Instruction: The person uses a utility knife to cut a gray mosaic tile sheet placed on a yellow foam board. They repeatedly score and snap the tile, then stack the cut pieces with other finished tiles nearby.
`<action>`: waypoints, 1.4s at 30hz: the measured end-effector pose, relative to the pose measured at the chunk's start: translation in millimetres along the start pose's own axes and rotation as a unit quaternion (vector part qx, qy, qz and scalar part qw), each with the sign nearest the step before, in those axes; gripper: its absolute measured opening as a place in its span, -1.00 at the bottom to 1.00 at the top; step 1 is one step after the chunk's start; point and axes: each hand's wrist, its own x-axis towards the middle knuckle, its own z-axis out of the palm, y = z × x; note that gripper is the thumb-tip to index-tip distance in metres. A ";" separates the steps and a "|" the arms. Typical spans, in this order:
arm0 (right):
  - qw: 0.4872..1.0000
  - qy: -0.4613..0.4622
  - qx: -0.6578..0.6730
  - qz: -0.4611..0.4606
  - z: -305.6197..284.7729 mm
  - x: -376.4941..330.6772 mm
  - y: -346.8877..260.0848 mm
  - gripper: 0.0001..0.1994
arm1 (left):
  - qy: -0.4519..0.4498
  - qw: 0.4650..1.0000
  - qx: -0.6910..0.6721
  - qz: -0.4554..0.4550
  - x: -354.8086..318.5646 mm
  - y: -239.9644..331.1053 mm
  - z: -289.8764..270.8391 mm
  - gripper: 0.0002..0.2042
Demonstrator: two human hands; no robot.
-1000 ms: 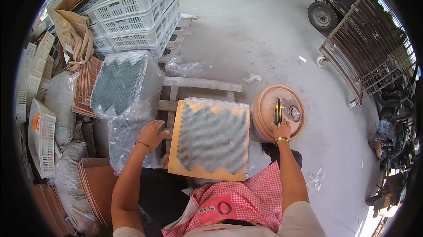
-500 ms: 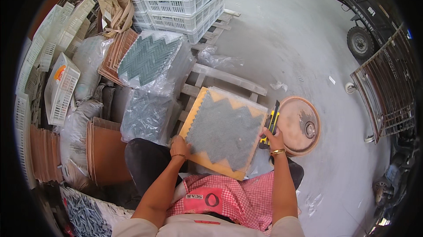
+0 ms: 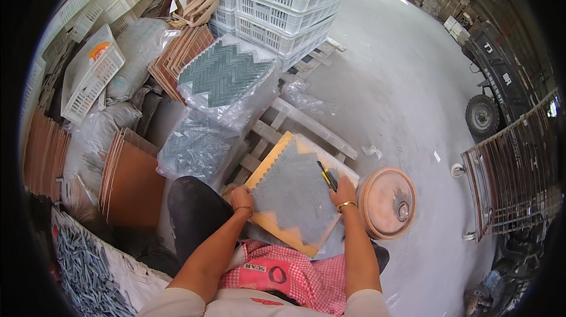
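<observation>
In front of me lies a grey mesh-backed mosaic tile sheet (image 3: 293,184) with zigzag edges, on a yellow-orange board (image 3: 266,164). My left hand (image 3: 242,198) is closed on the board's left edge. My right hand (image 3: 343,191) is wrapped round a yellow and black utility knife (image 3: 326,175), which lies over the sheet's right side. Clear plastic shows along the board's right edge.
Plastic-wrapped stacks of green herringbone tile (image 3: 225,75) stand ahead-left beside a wooden pallet (image 3: 315,126). White crates (image 3: 289,13) rise behind them. A round orange-brown lid-like disc (image 3: 387,203) sits right of my hand. Loose tile strips (image 3: 88,273) fill a container lower left.
My right hand has brought the utility knife leftward from beside the board to over the mesh sheet. My left hand stays at the board's left edge. The view has shifted.
</observation>
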 end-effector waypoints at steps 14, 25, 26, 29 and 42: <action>0.981 -0.029 0.092 0.168 -3.6 -133.6 -44.6 -0.66 | -0.082 0.960 0.048 0.265 118.1 75.9 40.3 -0.92; 0.737 -0.083 0.631 0.230 -32.0 -57.0 -100.3 -0.76 | -0.128 0.943 -0.132 0.279 127.0 72.4 43.6 -0.92; 0.735 -0.093 0.633 0.224 -29.6 -49.3 -106.7 -0.77 | -0.123 0.944 -0.142 0.273 125.4 71.5 42.2 -0.92; 0.722 -0.110 0.645 0.223 -25.6 -33.0 -121.5 -0.78 | -0.091 0.956 -0.116 0.253 116.4 76.6 36.3 -0.92; 0.789 -0.119 0.566 0.208 -0.7 -1.2 -122.7 -0.82 | -0.182 0.959 -0.112 0.185 127.3 77.5 31.5 -0.97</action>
